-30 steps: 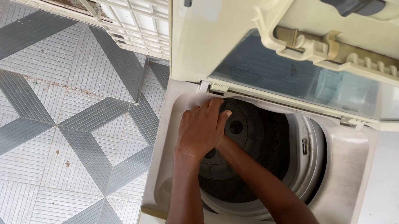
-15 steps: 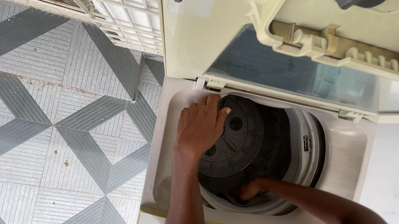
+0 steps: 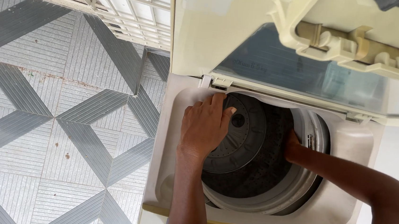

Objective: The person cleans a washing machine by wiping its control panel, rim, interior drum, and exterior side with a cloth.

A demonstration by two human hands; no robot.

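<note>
The right hand (image 3: 293,148) has swung round inside the drum (image 3: 258,154): half a second ago it was low at about 6 o'clock, now it presses the inner wall at 3 o'clock, fingers hidden so I cannot tell their spread. The left hand (image 3: 205,126) has not budged, spread flat on the rim (image 3: 173,138) at 10 o'clock, fingertips over the edge. The lid (image 3: 271,42) stands open at 12. It looks like feeling round the tub's wall, section by section.

Grey patterned floor tiles (image 3: 60,129) are seen at left; a white grille (image 3: 131,9) is leaned at top, nr the wall.
</note>
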